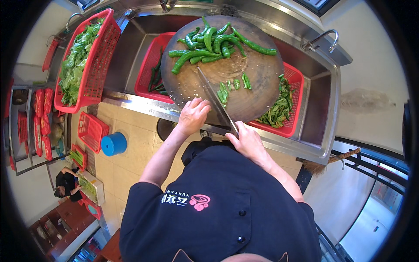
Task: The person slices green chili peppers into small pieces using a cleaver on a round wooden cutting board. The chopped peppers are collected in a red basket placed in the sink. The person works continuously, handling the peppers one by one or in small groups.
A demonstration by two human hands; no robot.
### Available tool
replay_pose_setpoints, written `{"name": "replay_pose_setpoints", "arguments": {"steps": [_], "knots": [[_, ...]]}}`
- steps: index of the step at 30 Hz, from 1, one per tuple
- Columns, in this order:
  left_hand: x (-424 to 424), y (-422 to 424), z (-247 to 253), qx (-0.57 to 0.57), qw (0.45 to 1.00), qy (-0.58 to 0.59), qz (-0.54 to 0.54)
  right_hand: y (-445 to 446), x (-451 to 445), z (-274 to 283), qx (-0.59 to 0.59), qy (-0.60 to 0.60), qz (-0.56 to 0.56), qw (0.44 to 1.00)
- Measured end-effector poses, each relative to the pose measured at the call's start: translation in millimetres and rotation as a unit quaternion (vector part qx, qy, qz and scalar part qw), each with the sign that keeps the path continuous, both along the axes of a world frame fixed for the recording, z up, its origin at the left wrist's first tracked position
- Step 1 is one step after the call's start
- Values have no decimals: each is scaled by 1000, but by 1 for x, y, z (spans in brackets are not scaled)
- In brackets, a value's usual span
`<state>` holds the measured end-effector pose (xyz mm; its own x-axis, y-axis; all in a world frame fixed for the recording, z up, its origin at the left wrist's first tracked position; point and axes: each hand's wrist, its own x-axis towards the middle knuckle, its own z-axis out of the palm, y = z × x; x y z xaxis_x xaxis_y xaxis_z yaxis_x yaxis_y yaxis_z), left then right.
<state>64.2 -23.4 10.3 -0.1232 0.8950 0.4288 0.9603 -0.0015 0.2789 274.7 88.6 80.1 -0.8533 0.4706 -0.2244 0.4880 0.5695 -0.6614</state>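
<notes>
A round wooden chopping board [258, 70] lies across the steel sink. Whole green chili peppers [209, 41] are heaped on its far half, and several cut pepper pieces [223, 92] lie nearer its middle. My right hand [249, 141] grips the handle of a kitchen knife [214, 95], whose blade points up and left over the board, just left of the cut pieces. My left hand [194, 114] is at the board's near left edge with its fingers bent; whether something small is under them cannot be told. Pale seeds dot the wood near it.
Red plastic baskets sit in the sink: one with dark green peppers [156, 73] at left, one with cut green pieces [278, 108] at right. A tilted red basket [98, 59] of leafy greens stands far left. On the floor are a blue stool [113, 144] and baskets; another person works beyond.
</notes>
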Motion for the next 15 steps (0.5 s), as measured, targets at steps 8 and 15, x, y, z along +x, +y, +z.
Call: {"name": "replay_pose_setpoints", "arguments": {"steps": [8,15], "knots": [[-4,-19,17,-3,999,6,49,1,0,4,-53,-32,-2,998],[-27,-126,-25,-69,977,-1,202,4,17,15,-57,-33,0,998]]}}
